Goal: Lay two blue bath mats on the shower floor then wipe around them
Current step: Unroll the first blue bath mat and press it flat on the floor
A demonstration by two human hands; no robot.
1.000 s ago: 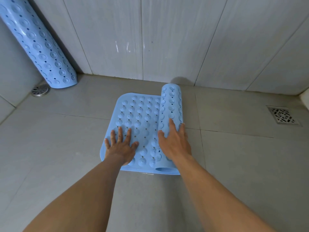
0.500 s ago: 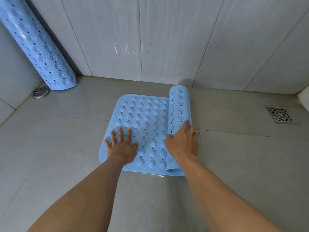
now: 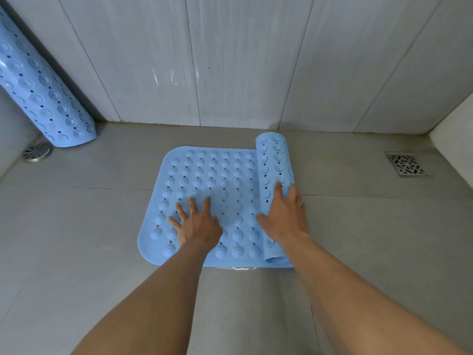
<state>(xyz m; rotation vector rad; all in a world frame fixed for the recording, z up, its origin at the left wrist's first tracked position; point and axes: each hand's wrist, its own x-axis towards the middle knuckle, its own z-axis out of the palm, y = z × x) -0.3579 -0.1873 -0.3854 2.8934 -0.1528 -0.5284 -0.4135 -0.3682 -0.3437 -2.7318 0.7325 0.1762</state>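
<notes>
Blue rubber, studded with round bumps and small holes, makes up the mat [image 3: 210, 175] that lies partly unrolled on the grey tiled shower floor [image 3: 102, 239]. The left hand [image 3: 197, 224] presses down on the flat part with its palm and its fingers spread straight and wide, gripping nothing. Just beside it, the right hand [image 3: 284, 213] lies on top of the roll [image 3: 275, 160], which is the part of the mat not yet laid out. Its fingers reach forward along the curve, almost straight, and its thumb points toward the flat part; it rests on the roll rather than clasping it. The roll runs from under that hand away to the white tiled wall [image 3: 230, 60] ahead. Far to the left of the left hand, a second mat [image 3: 43, 98], also blue and rolled into a tube, leans in the corner with its lower end on the floor. A round drain [image 3: 37, 151] sits just beside that end. A square drain [image 3: 405, 165] is set in the floor well to the right of the right hand.
</notes>
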